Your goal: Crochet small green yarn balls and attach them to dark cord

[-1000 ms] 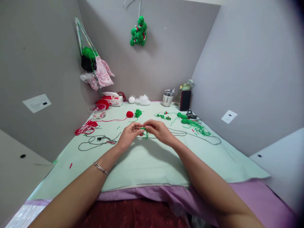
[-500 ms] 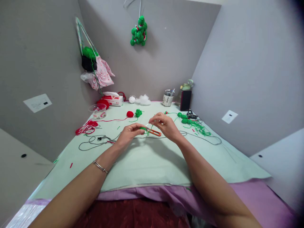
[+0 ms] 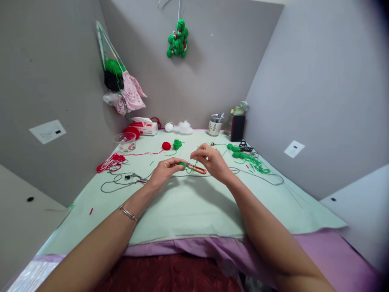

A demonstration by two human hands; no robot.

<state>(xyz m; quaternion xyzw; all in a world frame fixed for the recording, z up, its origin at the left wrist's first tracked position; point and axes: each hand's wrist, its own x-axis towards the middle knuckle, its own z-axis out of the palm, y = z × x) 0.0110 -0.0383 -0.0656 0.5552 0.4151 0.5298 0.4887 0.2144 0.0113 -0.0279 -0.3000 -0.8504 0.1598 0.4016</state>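
The left hand [image 3: 164, 173] is pinching green yarn [image 3: 182, 164] above the table [image 3: 182, 215]; the right hand [image 3: 213, 163] is pressing its fingertips together, on what I cannot tell. Beyond, a tub [image 3: 130, 148] is standing, contents unclear; a tin [image 3: 214, 129] is holding slim things [image 3: 219, 116], a box [image 3: 148, 129] tissue [image 3: 141, 120].

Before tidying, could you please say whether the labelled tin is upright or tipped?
Upright: the labelled tin stands on its base, rim uppermost.

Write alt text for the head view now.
A left hand pinches green yarn over a pale green tabletop, an orange tool at its fingertips, the right hand close by. Beyond lie a red yarn ball and green balls.
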